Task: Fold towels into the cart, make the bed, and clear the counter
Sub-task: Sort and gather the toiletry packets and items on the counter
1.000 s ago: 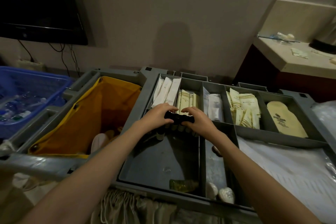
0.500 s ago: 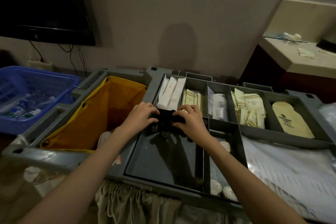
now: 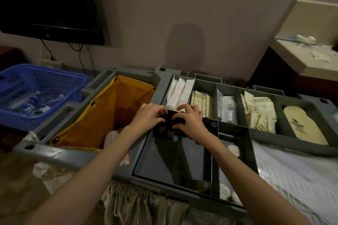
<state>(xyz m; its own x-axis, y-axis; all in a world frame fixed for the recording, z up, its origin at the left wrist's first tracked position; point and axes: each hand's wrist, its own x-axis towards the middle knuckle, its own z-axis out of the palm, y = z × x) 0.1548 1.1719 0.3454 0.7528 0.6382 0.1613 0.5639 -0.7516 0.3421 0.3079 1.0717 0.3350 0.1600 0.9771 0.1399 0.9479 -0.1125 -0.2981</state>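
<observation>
Both my hands on small dark bottles at the grey plastic housekeeping cart [image 3: 54, 151], in a dim room.

From the left I see a wall-mounted black television [image 3: 49, 2], a blue plastic basket [image 3: 42, 76] of bottles, then the cart's yellow fabric bag [image 3: 109, 115]. My left hand [image 3: 148, 117] and right hand [image 3: 188, 120] curl around a cluster of small dark bottles [image 3: 169, 124] at the back of the dark tray compartment. Packets fill the rear compartments; a pale counter [image 3: 292, 55] stands far right.
</observation>
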